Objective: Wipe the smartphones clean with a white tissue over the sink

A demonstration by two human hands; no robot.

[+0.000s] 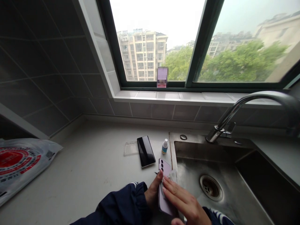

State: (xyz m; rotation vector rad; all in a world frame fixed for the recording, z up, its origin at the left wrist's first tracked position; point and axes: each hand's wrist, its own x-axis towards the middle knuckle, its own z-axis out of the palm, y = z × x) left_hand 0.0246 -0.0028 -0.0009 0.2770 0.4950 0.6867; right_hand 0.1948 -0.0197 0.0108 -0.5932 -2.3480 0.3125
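Lilac phone, half hidden, left hand gripping its edge, right hand flat-fingered over white cloth

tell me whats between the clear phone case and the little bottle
The head view shows a smartphone, screen up, lying between the clear phone case and the small white bottle.

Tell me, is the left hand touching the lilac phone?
Touching: the head view shows the left hand with its thumb pressed against the long edge of the lilac phone, near the camera end.
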